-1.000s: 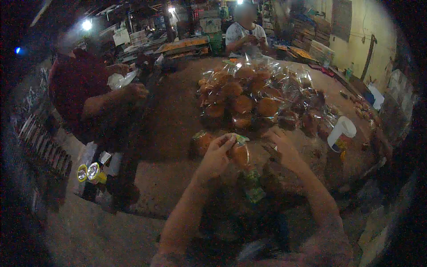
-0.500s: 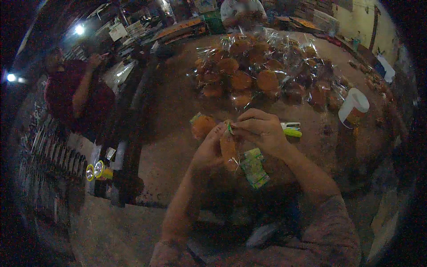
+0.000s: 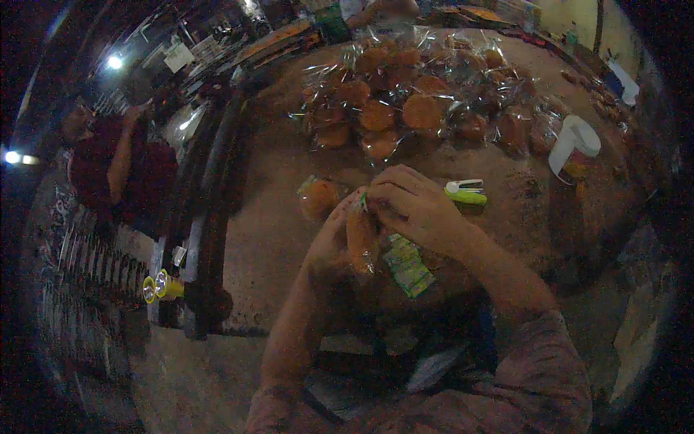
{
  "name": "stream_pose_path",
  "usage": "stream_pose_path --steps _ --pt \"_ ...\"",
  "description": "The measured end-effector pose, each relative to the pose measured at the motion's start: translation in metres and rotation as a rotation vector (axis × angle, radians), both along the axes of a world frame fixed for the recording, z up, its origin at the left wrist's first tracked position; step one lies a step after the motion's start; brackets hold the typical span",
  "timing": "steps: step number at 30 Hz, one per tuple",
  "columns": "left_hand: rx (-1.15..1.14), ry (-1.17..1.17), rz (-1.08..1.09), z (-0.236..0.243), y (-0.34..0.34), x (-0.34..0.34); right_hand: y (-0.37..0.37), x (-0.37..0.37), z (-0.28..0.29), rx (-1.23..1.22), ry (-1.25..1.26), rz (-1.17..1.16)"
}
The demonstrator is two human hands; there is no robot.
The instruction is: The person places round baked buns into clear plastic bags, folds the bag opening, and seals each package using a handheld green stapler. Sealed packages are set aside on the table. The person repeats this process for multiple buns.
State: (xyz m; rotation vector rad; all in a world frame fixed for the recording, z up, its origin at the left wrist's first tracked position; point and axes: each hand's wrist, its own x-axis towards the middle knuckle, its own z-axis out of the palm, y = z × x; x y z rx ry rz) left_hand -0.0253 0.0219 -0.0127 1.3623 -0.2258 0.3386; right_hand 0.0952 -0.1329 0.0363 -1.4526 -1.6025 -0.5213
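Observation:
Over the near part of the table I hold a bun in a clear plastic bag (image 3: 361,242) on its edge. My left hand (image 3: 334,233) is closed around its left side and upper end. The fingers of my right hand (image 3: 417,207) are pinched at the bag's gathered mouth, where a small green label (image 3: 363,202) shows; the fingers partly hide it. Just beyond my left hand lies another bagged bun (image 3: 320,199) with a label. A small stack of green and yellow printed labels (image 3: 409,266) lies below my right hand. A lime-green stapler (image 3: 467,192) sits right of it.
A large heap of bagged buns (image 3: 423,108) covers the table's far side. White curled paper or tape (image 3: 575,141) stands at the right. Yellow-rimmed cups (image 3: 168,285) rest on the left ledge. A person in dark red (image 3: 123,170) is at left; another is partly visible at the far edge.
The view has shifted slightly, so the table things sit a little further left and higher. Both hands still grip the bag's mouth, with the right fingers slightly repositioned.

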Motion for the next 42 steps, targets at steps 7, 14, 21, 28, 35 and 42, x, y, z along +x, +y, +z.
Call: stream_pose_path --steps 7,14,21,28,35,42 --pt "-0.217 0.117 -0.033 0.011 -0.011 -0.005 -0.004 0.004 -0.003 0.029 -0.144 0.02" --pt "-0.038 0.14 0.14 0.0 -0.011 -0.001 -0.002 0.005 -0.014 -0.004 0.244 0.16" --pt "-0.128 0.11 0.095 -0.021 0.01 -0.004 0.003 0.004 -0.021 0.028 0.235 0.079" --pt "-0.151 0.196 0.125 -0.007 0.002 0.001 0.0 0.003 -0.02 0.022 0.171 0.033" --pt "-0.317 0.153 0.004 0.011 -0.014 0.001 -0.002 0.004 -0.015 0.064 0.11 0.102" --pt "0.388 0.087 0.666 -0.003 0.005 0.015 -0.008 0.031 0.005 -0.021 0.23 -0.353"
